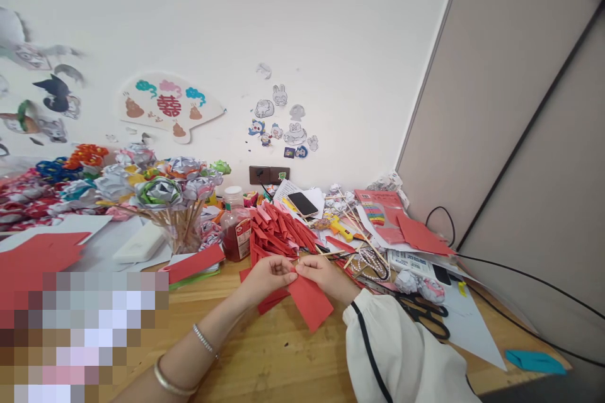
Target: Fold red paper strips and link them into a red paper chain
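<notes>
A red paper rectangle (pixel 311 303) slants down toward me over the wooden table. My left hand (pixel 270 278) pinches its upper end between thumb and fingers. Close beside it, my right hand (pixel 322 273) grips the same end, so the fingertips of both hands almost touch. The pinched edge is partly hidden by the fingers. Just beyond my hands lies a heap of folded red paper strips (pixel 278 227). More red paper lies flat under and beside my left hand.
A jar of red liquid (pixel 235 230) stands left of the heap. Black-handled scissors (pixel 425 315), a yellow glue gun (pixel 341 228) and a phone (pixel 303 204) lie to the right. Paper flowers (pixel 158 192) crowd the back left. Black cables (pixel 520 277) cross the right edge.
</notes>
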{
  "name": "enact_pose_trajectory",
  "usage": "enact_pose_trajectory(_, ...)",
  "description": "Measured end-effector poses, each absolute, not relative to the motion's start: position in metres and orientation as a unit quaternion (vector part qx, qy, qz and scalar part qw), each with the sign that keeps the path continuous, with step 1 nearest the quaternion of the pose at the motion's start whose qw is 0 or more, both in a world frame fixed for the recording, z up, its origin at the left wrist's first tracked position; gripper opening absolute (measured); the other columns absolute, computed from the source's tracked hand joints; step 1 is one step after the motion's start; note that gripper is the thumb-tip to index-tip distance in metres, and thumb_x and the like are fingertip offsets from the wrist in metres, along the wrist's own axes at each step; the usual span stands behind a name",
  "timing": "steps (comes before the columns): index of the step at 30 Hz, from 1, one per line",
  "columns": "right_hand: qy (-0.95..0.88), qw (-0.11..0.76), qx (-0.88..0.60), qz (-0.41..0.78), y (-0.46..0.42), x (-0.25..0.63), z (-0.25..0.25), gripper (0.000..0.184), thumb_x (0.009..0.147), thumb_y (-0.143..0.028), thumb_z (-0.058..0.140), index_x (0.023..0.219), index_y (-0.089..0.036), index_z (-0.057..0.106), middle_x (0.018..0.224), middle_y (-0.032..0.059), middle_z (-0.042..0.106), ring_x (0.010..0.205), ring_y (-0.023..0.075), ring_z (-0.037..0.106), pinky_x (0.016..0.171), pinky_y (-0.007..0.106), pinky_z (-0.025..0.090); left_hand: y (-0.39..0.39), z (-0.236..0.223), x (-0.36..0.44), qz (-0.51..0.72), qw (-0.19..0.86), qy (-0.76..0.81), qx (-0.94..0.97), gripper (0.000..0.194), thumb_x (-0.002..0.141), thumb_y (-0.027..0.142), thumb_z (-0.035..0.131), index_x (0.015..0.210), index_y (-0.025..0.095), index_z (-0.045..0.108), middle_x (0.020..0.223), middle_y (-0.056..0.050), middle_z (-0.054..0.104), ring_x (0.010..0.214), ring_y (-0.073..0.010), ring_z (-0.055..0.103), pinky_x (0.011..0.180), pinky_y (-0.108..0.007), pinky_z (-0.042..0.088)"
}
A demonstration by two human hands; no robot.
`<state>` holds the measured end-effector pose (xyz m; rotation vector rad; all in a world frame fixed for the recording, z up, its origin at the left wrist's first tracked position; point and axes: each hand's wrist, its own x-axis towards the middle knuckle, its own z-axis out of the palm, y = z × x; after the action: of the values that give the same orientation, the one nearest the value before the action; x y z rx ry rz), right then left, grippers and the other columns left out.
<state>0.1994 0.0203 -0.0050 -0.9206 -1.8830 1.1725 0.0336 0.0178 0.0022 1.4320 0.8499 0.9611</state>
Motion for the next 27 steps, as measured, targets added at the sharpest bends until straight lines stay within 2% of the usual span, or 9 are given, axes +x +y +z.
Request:
enact_pose_trajectory(9,-0.765,0.352,-0.361,0.4,0.0209,0.1982,-0.0093,0.03,0.078,-0.04,0.044,0.063,-0.016,0.053,0.058,-0.0025,0.044,0.054,0.0089,0.037,0.049,0.02,0.026,0.0161,-0.0019,0.0351,0.393,0.524,0.381,0.653,0.021,0.053,0.02,0.066,0.065,0.013,0.05,0.056,0.005,0.05,0.052,-0.0071,0.046,0.052,-0.02,0.037)
enact_pose_trajectory(16,-0.801,0.346,-0.329,0.363,0.021,0.1929,-0.0054,0.026,0.075,-0.033,0.048,0.057,-0.015,0.046,0.054,-0.005,0.037,0.051,0.0073,0.032,0.047,0.02,0.023,0.014,-0.0064,0.0392,0.411,0.538,0.362,0.64,0.045,0.052,0.02,0.068,0.088,0.017,0.042,0.054,0.008,0.05,0.05,-0.0076,0.049,0.051,-0.02,0.038)
enact_pose_trajectory(18,-0.794,0.359,-0.317,0.376,0.0194,0.1933,-0.0044,0.026,0.076,-0.032,0.047,0.057,-0.015,0.045,0.056,-0.0047,0.038,0.052,0.0075,0.034,0.049,0.02,0.024,0.0131,-0.0059,0.0396,0.399,0.533,0.374,0.645,0.044,0.054,0.024,0.067,0.089,0.016,0.042,0.051,0.009,0.048,0.046,-0.0076,0.048,0.049,-0.02,0.038)
enact_pose_trajectory(21,-0.761,0.395,-0.32,0.403,0.0175,0.1941,-0.005,0.023,0.078,-0.032,0.045,0.061,-0.015,0.045,0.061,-0.0038,0.04,0.056,0.008,0.037,0.052,0.019,0.028,0.0121,-0.0048,0.0392,0.347,0.552,0.38,0.656,0.029,0.062,0.037,0.06,0.075,0.014,0.047,0.048,0.007,0.048,0.042,-0.0076,0.046,0.046,-0.021,0.037)
enact_pose_trajectory(24,-0.742,0.42,-0.331,0.404,0.0181,0.1938,-0.007,0.023,0.08,-0.031,0.042,0.064,-0.015,0.045,0.062,-0.0034,0.04,0.059,0.0085,0.037,0.054,0.02,0.03,0.0123,-0.0042,0.0377,0.326,0.551,0.364,0.676,0.031,0.066,0.043,0.055,0.058,0.014,0.045,0.047,0.005,0.047,0.043,-0.0069,0.045,0.046,-0.02,0.035)
enact_pose_trajectory(27,-0.756,0.414,-0.334,0.381,0.0202,0.1931,-0.0081,0.025,0.08,-0.032,0.041,0.062,-0.015,0.044,0.061,-0.0036,0.039,0.059,0.0085,0.036,0.054,0.02,0.029,0.0123,-0.003,0.0363,0.329,0.526,0.36,0.697,0.032,0.066,0.043,0.055,0.055,0.014,0.045,0.046,0.005,0.045,0.044,-0.0067,0.043,0.046,-0.019,0.033)
